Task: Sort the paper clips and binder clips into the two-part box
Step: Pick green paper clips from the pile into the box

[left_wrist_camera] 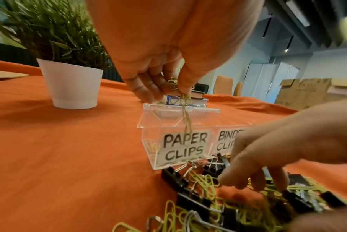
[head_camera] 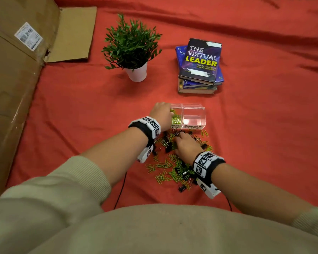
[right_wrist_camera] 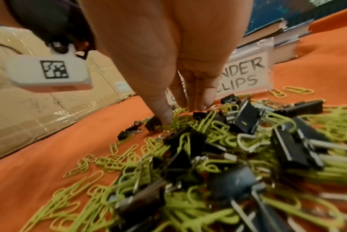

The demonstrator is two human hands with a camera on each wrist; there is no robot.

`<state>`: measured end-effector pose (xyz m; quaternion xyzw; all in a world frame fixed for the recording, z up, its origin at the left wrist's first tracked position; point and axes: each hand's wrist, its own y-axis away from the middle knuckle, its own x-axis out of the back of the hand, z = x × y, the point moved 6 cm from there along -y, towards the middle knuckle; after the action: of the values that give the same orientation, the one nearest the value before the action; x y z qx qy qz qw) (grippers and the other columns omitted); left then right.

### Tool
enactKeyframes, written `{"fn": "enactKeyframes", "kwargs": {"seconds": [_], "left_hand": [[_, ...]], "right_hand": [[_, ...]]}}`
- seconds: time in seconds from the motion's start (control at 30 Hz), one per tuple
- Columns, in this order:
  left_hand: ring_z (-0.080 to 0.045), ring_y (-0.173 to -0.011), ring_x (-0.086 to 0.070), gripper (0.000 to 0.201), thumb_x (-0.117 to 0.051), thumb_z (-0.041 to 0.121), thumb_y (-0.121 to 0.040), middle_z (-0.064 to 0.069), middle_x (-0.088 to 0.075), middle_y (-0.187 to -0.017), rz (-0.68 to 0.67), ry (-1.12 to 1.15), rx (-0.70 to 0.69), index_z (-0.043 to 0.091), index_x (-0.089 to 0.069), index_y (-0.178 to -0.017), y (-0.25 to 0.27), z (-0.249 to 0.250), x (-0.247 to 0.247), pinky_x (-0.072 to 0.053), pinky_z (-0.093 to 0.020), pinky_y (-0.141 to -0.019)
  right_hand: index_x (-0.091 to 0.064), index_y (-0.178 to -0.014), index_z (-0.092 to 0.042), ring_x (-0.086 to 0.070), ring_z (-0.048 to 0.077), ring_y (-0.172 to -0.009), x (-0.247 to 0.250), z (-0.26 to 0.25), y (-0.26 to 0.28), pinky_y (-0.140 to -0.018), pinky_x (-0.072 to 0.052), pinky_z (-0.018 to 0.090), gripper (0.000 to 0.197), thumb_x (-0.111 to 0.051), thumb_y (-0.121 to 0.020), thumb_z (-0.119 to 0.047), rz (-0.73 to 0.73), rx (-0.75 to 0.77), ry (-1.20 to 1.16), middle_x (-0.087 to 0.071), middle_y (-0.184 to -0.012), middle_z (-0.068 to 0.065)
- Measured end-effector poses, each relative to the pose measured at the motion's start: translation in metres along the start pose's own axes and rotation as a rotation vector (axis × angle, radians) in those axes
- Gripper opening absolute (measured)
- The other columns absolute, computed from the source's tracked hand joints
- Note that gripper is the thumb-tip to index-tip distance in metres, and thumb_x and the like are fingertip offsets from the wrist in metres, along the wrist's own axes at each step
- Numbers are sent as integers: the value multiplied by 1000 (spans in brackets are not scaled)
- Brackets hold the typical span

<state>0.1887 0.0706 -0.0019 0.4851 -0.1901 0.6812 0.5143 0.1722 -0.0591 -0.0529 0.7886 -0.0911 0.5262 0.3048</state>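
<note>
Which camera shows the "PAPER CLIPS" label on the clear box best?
The left wrist view: the PAPER CLIPS label reads fully. In the head view the left hand mostly hides it; in the right wrist view the right hand covers it.

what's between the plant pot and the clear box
Only bare red cloth; the head view shows nothing lying between the white plant pot and the clear box.

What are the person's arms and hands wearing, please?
Both arms wear ribbed beige sleeves pushed up the forearms. Each wrist carries a black band fitted with white blocks printed with black square code markers, plus a white camera housing beneath. A thin black cable trails from each wrist towards the body. The left hand and right hand are bare.
</note>
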Motion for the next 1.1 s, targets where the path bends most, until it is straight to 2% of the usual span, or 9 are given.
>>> {"fn": "enactKeyframes", "kwargs": {"seconds": [0.2, 0.33, 0.5, 0.63, 0.73, 0.83, 0.9, 1.03, 1.1], "left_hand": [[-26, -117, -39, 24, -53, 23, -93, -6, -52, -126, -21, -227, -59, 17, -59, -116, -2, 0, -20, -33, -39, -99], [-22, -113, -39, 29, -48, 20, -96, -1, -52, -119, 67, -76, -93, 21, -59, -122, 16, -7, -13, -35, -37, -99], [-19, -110, -42, 22, -47, 14, -93, 1, -52, -110, 163, 62, -2, 19, -60, -111, 54, -36, -13, -38, -35, -100], [-19, -116, -42, 25, -50, 15, -93, 0, -52, -116, 49, 31, 82, 18, -58, -115, 77, -56, -38, -37, -35, -103], [-19, -121, -42, 34, -53, 17, -93, -2, -50, -122, 10, 17, 90, 16, -53, -126, 78, -59, -51, -37, -35, -105], [-21, -120, -43, 41, -59, 21, -91, -2, -50, -123, -11, -7, 92, 15, -51, -130, 72, -57, -57, -39, -37, -107], [-21, -119, -45, 42, -60, 20, -90, -4, -50, -122, -29, -27, 84, 14, -51, -130, 70, -56, -60, -40, -38, -106], [-27, -110, -52, 25, -56, 16, -91, -8, -54, -112, -16, -119, 27, 8, -58, -115, 71, -55, -59, -47, -39, -92], [-28, -106, -53, 19, -53, 17, -92, -9, -56, -108, -24, -152, 2, 8, -59, -108, 73, -54, -58, -46, -38, -87]], "right_hand": [[-52, -123, -3, -47, 30, -109, -12, 1, -3, -93, -40, 39, 35, -53, -89, -10, 34, 12, 49, -50, -117, 13], [-58, -113, -4, -50, 30, -103, -11, 1, -3, -90, -41, 38, 25, -51, -89, -8, 57, 33, 42, -56, -108, 12], [-57, -111, -3, -51, 29, -105, -10, -1, -3, -95, -40, 37, 24, -48, -91, -13, 20, 24, 32, -58, -111, 12], [-54, -115, -7, -51, 26, -110, -6, 1, -3, -104, -36, 41, 26, -45, -93, -16, -92, -28, 56, -56, -115, 8], [-55, -106, -10, -54, 22, -100, 4, 6, -1, -106, -33, 45, 19, -44, -95, -21, -140, -82, 33, -59, -105, 5], [-58, -98, -11, -59, 19, -85, 20, 15, 1, -82, -51, 34, 15, -50, -94, -23, -139, -127, -173, -61, -92, 4], [-59, -90, -9, -56, 11, -69, 37, 17, 0, -58, -45, 20, 13, -53, -93, -21, -141, -127, -294, -61, -83, 3], [-61, -82, -11, -52, 10, -56, 76, 16, -12, -47, -40, 19, 16, -56, -93, -22, -61, -135, -432, -61, -73, 3], [-62, -83, -5, -54, 16, -61, 91, 15, -24, -53, -46, 26, 18, -56, -92, -20, 3, -151, -425, -61, -73, 7]]}}
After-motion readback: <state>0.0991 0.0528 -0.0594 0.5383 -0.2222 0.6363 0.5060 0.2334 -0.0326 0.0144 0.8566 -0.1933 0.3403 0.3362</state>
